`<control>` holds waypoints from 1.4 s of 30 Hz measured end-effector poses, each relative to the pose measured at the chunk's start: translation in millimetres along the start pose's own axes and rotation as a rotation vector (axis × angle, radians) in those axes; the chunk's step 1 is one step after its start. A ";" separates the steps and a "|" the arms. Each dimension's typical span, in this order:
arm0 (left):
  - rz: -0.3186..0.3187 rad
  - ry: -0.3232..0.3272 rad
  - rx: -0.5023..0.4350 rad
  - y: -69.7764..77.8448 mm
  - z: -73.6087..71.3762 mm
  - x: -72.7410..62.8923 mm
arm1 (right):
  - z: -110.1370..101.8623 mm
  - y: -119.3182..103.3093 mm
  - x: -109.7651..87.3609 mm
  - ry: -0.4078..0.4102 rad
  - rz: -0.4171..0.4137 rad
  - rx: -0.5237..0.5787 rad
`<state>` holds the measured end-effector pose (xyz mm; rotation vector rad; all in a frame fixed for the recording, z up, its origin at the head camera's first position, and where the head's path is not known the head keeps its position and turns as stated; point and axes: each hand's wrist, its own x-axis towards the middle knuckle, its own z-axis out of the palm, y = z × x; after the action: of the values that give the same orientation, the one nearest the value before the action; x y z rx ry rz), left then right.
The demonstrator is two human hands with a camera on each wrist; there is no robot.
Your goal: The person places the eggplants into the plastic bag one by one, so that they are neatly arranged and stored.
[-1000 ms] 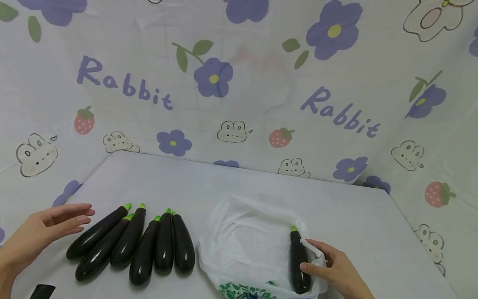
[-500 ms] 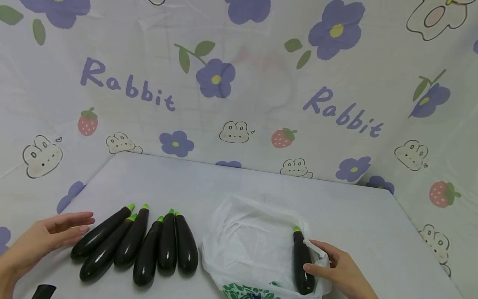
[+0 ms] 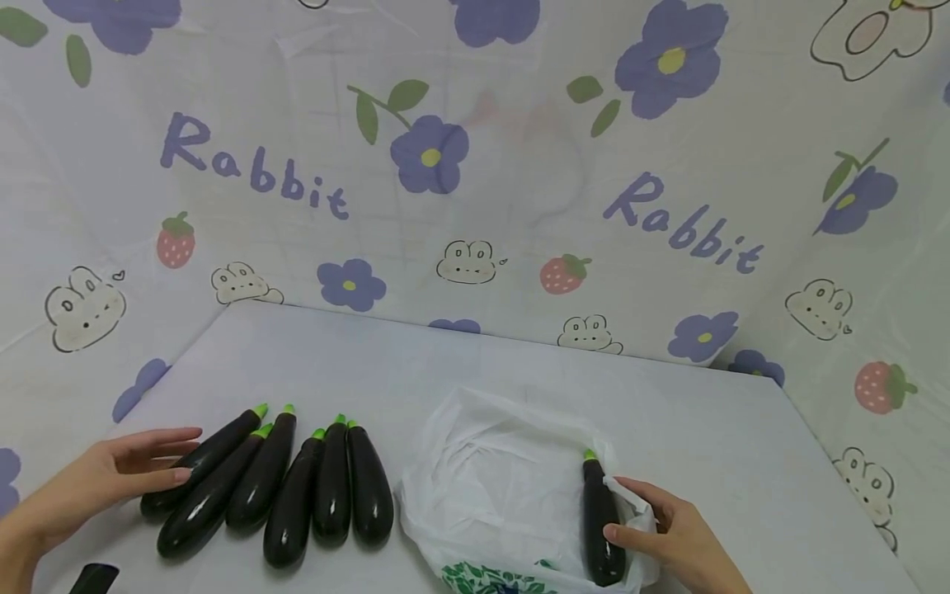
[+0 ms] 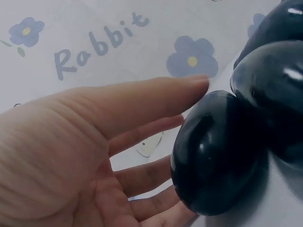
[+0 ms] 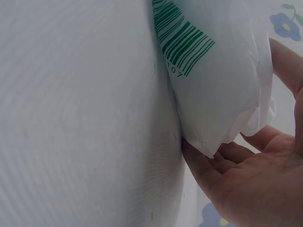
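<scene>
Several dark eggplants with bright green stem ends lie fanned side by side on the left. My left hand (image 3: 111,478) is at the leftmost eggplant (image 3: 211,462), its thumb over the near side and its fairly straight fingers along the far side. In the left wrist view the rounded end of that eggplant (image 4: 213,156) sits between thumb and fingers. To the right, a white plastic bag (image 3: 490,487) lies with its mouth spread wide. One eggplant (image 3: 597,511) is inside, along its right side. My right hand (image 3: 668,532) grips the bag's right edge, thumb overlapping the eggplant.
Everything lies on a white table (image 3: 356,355). Behind it hangs a printed cloth (image 3: 512,198) with rabbits, flowers and strawberries. A small black object (image 3: 95,577) shows at the bottom left edge.
My left hand has moved right and slightly down onto the leftmost eggplant, its thumb now across it. The right hand keeps hold of the bag. The head view has shifted slightly.
</scene>
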<state>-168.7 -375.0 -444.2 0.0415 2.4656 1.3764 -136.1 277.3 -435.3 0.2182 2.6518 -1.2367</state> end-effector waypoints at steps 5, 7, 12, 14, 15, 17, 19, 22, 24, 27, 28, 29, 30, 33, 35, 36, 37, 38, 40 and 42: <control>-0.003 -0.004 0.048 1.2 2.7 -0.7 | 0.5 0.5 0.7 0.003 0.004 -0.013; 0.003 0.000 0.066 2.0 3.3 -1.4 | 0.5 0.5 0.4 0.004 0.009 -0.011; 0.013 0.020 0.090 3.6 3.4 -2.9 | 0.1 -0.1 0.1 0.001 0.004 -0.010; 0.006 0.026 0.093 3.6 3.2 -2.3 | 0.0 -0.4 0.3 0.003 0.009 -0.004; 0.005 0.026 0.092 3.4 3.1 -2.0 | -0.2 -0.5 0.3 0.002 0.009 -0.005; -0.005 0.028 0.092 2.5 2.7 -1.4 | -0.4 -0.6 0.6 0.003 0.012 0.000; -0.016 0.032 0.094 1.4 2.3 -0.7 | -0.5 -0.4 0.9 0.005 0.013 0.003; -0.022 0.034 0.096 0.4 2.1 -0.7 | -0.4 0.2 1.5 0.005 0.008 0.004; -0.027 0.036 0.097 0.5 2.3 -1.0 | -0.1 0.8 1.9 0.005 0.013 0.013; -0.026 0.038 0.103 1.6 2.9 -1.9 | 0.0 1.6 2.1 0.004 0.012 0.021; -0.025 0.040 0.106 1.9 3.0 -2.2 | 0.0 1.8 2.1 0.005 0.014 0.024; -0.026 0.043 0.107 2.2 3.2 -2.4 | -0.2 1.9 2.1 0.004 0.011 0.022; -0.025 0.043 0.106 2.2 3.3 -2.5 | -0.3 2.1 2.0 0.002 0.006 0.017; -0.033 0.044 0.099 2.1 3.5 -2.8 | -0.1 2.2 1.6 0.009 0.008 0.010; -0.041 0.041 0.090 1.9 3.3 -2.8 | 0.0 1.9 1.0 0.009 0.008 0.008; -0.043 0.040 0.088 1.7 3.1 -2.7 | 0.1 1.8 0.6 0.008 0.005 0.010; -0.047 0.039 0.084 1.6 2.9 -2.5 | 0.2 1.7 0.5 0.009 0.006 0.011; -0.052 0.037 0.081 1.5 2.6 -2.3 | 0.2 1.9 0.6 0.007 0.002 0.011; -0.056 0.037 0.079 1.0 2.3 -1.4 | 0.0 1.9 0.6 0.003 0.001 0.020; -0.063 0.037 0.078 0.4 1.8 -0.3 | -0.2 2.4 1.1 0.001 -0.003 0.028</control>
<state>-167.9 -373.4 -444.7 -0.0436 2.5280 1.2655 -136.7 279.0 -437.3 0.2202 2.6379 -1.2758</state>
